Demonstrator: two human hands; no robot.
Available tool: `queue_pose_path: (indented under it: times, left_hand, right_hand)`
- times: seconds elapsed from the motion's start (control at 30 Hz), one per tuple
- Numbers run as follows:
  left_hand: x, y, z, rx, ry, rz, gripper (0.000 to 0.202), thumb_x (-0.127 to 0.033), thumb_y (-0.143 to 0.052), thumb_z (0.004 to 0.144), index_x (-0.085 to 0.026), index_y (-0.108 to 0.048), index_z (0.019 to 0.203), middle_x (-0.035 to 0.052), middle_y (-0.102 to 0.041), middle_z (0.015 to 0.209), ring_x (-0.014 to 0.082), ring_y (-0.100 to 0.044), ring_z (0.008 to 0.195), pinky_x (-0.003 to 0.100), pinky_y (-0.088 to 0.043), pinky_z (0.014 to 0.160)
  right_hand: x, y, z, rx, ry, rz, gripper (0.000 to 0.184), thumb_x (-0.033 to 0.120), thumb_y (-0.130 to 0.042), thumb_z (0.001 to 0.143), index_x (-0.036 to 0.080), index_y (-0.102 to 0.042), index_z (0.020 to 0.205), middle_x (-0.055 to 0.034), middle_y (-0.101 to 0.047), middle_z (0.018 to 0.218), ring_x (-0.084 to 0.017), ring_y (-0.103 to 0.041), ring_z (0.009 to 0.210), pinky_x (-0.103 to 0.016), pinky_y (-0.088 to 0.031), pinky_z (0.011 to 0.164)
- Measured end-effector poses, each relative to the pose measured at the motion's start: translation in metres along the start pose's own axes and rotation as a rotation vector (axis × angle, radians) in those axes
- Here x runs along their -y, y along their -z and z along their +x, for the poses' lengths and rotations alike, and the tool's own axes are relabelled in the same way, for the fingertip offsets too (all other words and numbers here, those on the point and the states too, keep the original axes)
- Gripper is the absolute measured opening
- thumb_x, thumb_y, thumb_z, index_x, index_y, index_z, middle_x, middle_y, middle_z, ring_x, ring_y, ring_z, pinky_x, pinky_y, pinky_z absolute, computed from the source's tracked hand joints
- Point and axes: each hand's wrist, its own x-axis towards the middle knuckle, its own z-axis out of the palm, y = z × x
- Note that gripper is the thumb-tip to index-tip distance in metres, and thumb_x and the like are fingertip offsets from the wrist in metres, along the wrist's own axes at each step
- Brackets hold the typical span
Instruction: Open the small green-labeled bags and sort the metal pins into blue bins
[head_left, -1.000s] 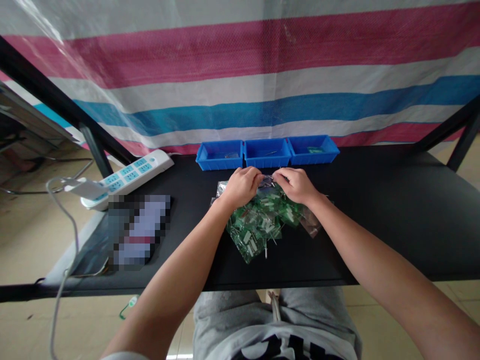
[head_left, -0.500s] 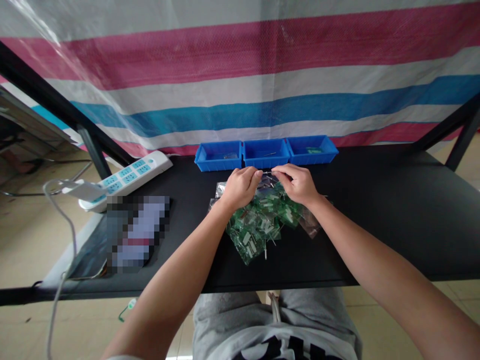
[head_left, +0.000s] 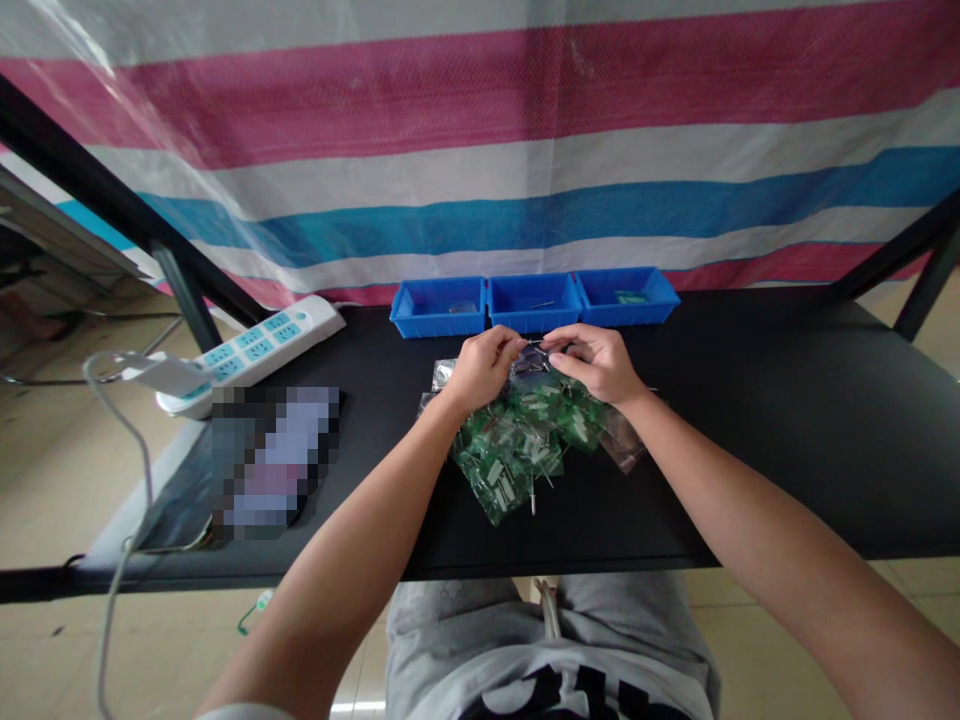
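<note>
A thin metal pin (head_left: 533, 342) spans the small gap between my hands, above the far side of a heap. My left hand (head_left: 486, 368) is closed, with thumb and forefinger pinching the pin's left end. My right hand (head_left: 598, 365) has its thumb and forefinger apart; the forefinger is by the pin's right end, and whether it touches cannot be made out. Below both hands lies the heap of small green-tinted clear bags (head_left: 517, 450) with small pale pieces in them. Loose metal pins lie among the bags, and one pin (head_left: 533, 503) sticks out toward me.
Three blue trays stand in a row behind my hands: a left tray (head_left: 439, 328), a middle tray (head_left: 534, 322) and a right tray (head_left: 630, 312), each with small items. At left are a white power strip (head_left: 259, 350) and a blurred-out flat object (head_left: 281, 460) on the black table (head_left: 765, 420).
My right thumb has come away from the forefinger, so the right-hand pinch has loosened. My left hand stays on the pin in nearly the same place.
</note>
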Motion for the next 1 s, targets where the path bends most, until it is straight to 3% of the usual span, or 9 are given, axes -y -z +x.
queue_pose_path:
  times: [0.13,0.23,0.33,0.43,0.57,0.77,1.0]
  left_hand:
    - [0.000,-0.001,0.000,0.019,0.023,-0.029,0.027,-0.038,-0.046,0.092,-0.016,-0.061,0.084,0.0016,-0.066,0.074,0.0130,-0.057,0.066,0.025,-0.045,0.066]
    - [0.003,-0.002,0.000,0.001,0.034,-0.021,0.028,-0.040,-0.048,0.092,-0.016,-0.062,0.087,0.0020,-0.066,0.077,0.0134,-0.057,0.069,0.026,-0.045,0.067]
    - [0.009,-0.002,0.001,-0.099,0.046,-0.004,0.027,-0.041,-0.049,0.092,-0.017,-0.061,0.096,0.0049,-0.067,0.090,0.0147,-0.058,0.077,0.027,-0.047,0.070]
    - [0.016,0.000,0.004,-0.185,0.062,0.024,0.025,-0.038,-0.048,0.093,-0.018,-0.059,0.102,0.0067,-0.065,0.099,0.0154,-0.058,0.082,0.029,-0.048,0.074]
    - [0.022,0.003,0.005,-0.205,0.070,0.089,0.021,-0.033,-0.049,0.092,-0.018,-0.057,0.103,0.0066,-0.063,0.101,0.0156,-0.058,0.084,0.030,-0.048,0.079]
    - [0.021,0.001,0.002,-0.103,0.026,0.213,0.019,-0.026,-0.050,0.091,-0.017,-0.056,0.106,0.0080,-0.060,0.103,0.0165,-0.057,0.082,0.033,-0.048,0.083]
    - [0.019,0.001,0.001,-0.087,0.017,0.274,0.022,-0.026,-0.049,0.091,-0.018,-0.055,0.110,0.0099,-0.056,0.114,0.0160,-0.057,0.081,0.034,-0.049,0.083]
  right_hand:
    - [0.001,0.004,0.001,0.038,-0.063,0.131,0.025,0.035,-0.070,0.072,0.018,-0.073,0.090,-0.0071,-0.075,0.089,-0.021,-0.069,0.080,-0.030,-0.054,0.064]
    - [0.003,0.008,0.001,0.080,-0.051,0.109,0.027,0.036,-0.068,0.073,0.018,-0.073,0.093,-0.0077,-0.076,0.091,-0.022,-0.069,0.081,-0.031,-0.053,0.063]
    - [0.003,0.012,0.004,0.061,0.056,-0.153,0.031,0.035,-0.065,0.076,0.019,-0.072,0.101,-0.0078,-0.075,0.099,-0.023,-0.067,0.083,-0.035,-0.053,0.069]
    - [-0.001,0.017,0.009,-0.016,0.193,-0.541,0.039,0.035,-0.063,0.079,0.019,-0.069,0.113,-0.0096,-0.072,0.111,-0.028,-0.062,0.099,-0.045,-0.049,0.088]
    - [-0.012,0.022,0.012,-0.078,0.166,-0.893,0.057,0.038,-0.061,0.081,0.018,-0.055,0.134,-0.0120,-0.060,0.135,-0.036,-0.049,0.112,-0.055,-0.041,0.094]
    - [-0.023,0.025,0.012,-0.020,0.063,-1.047,0.068,0.041,-0.063,0.080,0.016,-0.046,0.141,-0.0133,-0.049,0.146,-0.038,-0.045,0.105,-0.057,-0.040,0.086]
    - [-0.033,0.027,0.011,-0.030,0.123,-1.025,0.067,0.044,-0.062,0.081,0.016,-0.045,0.141,-0.0145,-0.049,0.146,-0.037,-0.045,0.106,-0.057,-0.040,0.088]
